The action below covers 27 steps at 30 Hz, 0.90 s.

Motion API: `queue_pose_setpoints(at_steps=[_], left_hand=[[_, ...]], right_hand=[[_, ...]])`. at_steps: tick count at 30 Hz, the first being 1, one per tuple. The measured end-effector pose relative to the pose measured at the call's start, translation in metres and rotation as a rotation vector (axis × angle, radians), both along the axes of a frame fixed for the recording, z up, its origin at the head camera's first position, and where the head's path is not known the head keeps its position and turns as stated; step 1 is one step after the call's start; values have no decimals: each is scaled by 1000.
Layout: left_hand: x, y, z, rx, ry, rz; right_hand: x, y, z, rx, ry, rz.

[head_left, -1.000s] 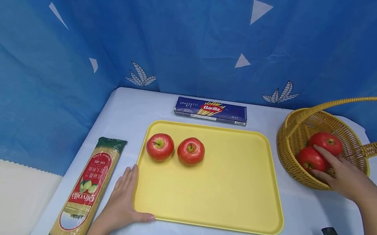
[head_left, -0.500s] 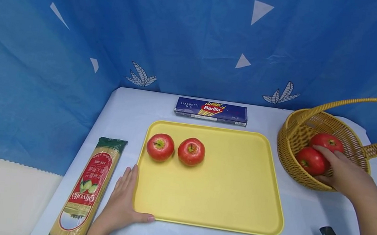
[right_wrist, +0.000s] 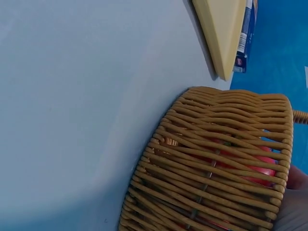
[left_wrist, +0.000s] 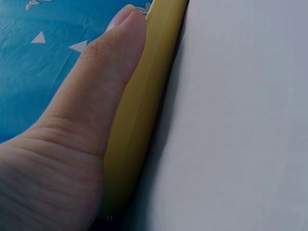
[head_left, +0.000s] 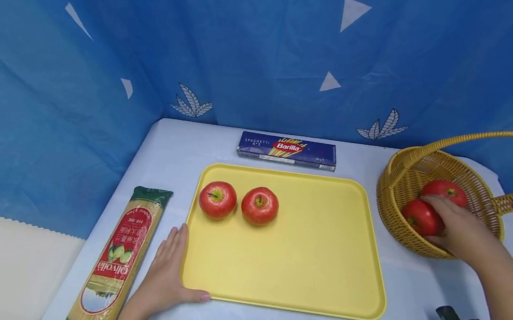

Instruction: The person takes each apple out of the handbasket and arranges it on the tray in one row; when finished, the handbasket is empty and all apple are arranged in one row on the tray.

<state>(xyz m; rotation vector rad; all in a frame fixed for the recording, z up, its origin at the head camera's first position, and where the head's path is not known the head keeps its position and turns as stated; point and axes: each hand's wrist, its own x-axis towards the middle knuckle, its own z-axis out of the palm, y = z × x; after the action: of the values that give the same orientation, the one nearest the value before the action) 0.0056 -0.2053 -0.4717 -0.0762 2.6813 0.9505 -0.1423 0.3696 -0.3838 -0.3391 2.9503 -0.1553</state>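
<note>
My right hand (head_left: 469, 234) reaches into the wicker basket (head_left: 388, 205) and grips the nearer red apple (head_left: 421, 217), fingers over its top and thumb low on the near side. A second red apple (head_left: 446, 190) lies just behind it. The right wrist view sees the basket's woven side (right_wrist: 216, 159), with red showing through the gaps. My left hand (head_left: 167, 270) rests at the near left corner of the yellow tray (head_left: 311, 259), its fingers straight along the side and its thumb (left_wrist: 103, 67) on the front rim. Two red apples (head_left: 218, 200) sit at the tray's far left.
A blue spaghetti box (head_left: 287, 151) lies behind the tray. Along the table's left side is a long spaghetti packet (head_left: 116, 260), close to my left arm. The basket's tall handle (head_left: 484, 136) arches over its opening. A blue curtain (head_left: 268, 51) hangs behind the table.
My right fingers have closed round the nearer apple, which has turned and shifted slightly left within the basket. The left hand and the tray stay where they were.
</note>
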Motion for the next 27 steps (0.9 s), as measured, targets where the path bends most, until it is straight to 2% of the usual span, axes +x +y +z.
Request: queue_pose_setpoints(at_steps=[6, 12, 19, 23, 27], left_hand=[[0, 0, -1, 2, 9, -1], [0, 0, 0, -8, 12, -2], [-1, 0, 1, 1, 18, -6], [0, 0, 1, 3, 23, -6], [0, -1, 0, 1, 33, -11]], right_hand=[[-1, -1, -2, 70, -12, 59], [-2, -2, -4, 78, 4, 80], [-3, 2, -4, 57, -23, 34], [-1, 4, -4, 31, 8, -5], [1, 4, -5, -16, 48, -81]])
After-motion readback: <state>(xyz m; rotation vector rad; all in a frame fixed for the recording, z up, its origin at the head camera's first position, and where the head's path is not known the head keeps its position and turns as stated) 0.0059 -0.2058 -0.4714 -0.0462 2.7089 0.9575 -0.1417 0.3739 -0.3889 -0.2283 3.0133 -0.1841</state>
